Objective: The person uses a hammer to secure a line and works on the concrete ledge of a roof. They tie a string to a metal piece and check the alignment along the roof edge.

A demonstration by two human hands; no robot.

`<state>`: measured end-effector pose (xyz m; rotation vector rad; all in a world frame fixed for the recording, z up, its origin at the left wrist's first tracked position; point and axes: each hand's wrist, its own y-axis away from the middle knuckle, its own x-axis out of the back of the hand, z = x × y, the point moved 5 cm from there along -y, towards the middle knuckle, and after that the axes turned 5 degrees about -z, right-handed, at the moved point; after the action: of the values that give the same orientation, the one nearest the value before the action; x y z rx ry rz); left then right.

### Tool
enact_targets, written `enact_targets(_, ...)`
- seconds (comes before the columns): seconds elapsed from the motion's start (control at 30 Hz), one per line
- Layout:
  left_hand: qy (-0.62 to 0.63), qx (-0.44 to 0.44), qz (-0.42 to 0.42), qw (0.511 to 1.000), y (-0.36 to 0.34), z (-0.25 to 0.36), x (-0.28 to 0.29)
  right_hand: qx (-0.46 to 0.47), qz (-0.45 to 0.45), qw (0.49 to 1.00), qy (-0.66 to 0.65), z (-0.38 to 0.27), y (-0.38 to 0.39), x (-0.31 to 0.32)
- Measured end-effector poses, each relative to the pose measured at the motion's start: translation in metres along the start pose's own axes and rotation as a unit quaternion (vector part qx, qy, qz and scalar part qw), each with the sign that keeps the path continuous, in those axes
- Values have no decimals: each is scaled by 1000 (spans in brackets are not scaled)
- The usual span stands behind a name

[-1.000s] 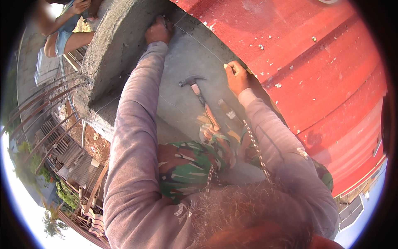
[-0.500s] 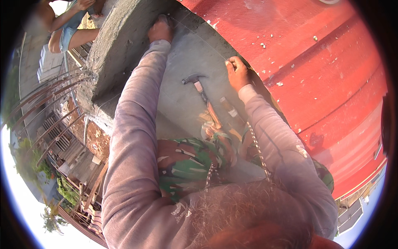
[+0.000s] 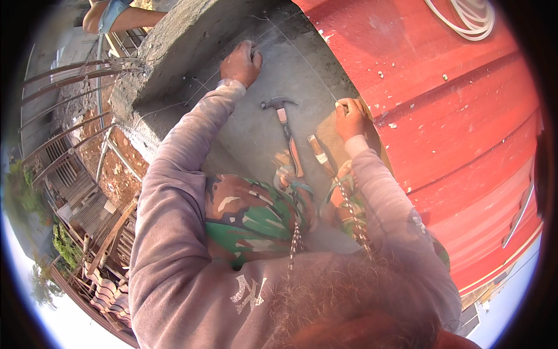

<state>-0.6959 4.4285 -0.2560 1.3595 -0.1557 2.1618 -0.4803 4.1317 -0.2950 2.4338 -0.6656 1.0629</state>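
My right hand (image 3: 351, 119) pinches a thin string (image 3: 302, 55) beside the edge of a red metal sheet. That string runs taut up to the far end of a grey cement surface (image 3: 261, 136). Over the same surface, near the concrete wall, my left hand (image 3: 241, 65) has its fingers curled together; what they hold, if anything, is hidden. Another thin line passes close to that hand. Between my arms lies a claw hammer (image 3: 286, 125), its head away from me. A slim tool with a wooden end and pale band (image 3: 321, 154) rests beside it.
A rough concrete wall (image 3: 168, 43) rises at left, with bent steel bars (image 3: 75, 81) sticking out. Red corrugated sheeting (image 3: 442, 128) fills the right, carrying a coiled white hose or cable (image 3: 474, 23). Another person's leg (image 3: 136, 17) shows at upper left. Roof tiles (image 3: 110, 296) lie lower left.
My left hand has drawn back from the string's far end toward me. My right hand keeps its pinch on the string. The view has shifted, bringing the coil into sight.
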Motion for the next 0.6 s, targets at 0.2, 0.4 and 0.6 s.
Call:
enact_targets(0.2,169,298,-75,936,94,-43,-6,77,18,992,98,-46,28,8)
enact_targets(0.4,367,470,85,798,104,-90,-4,58,-121,984,113,-58,101,-41)
enact_targets(0.6,171,389,105,899,78,-231,-38,178,-182,962,101,-107,138,-56)
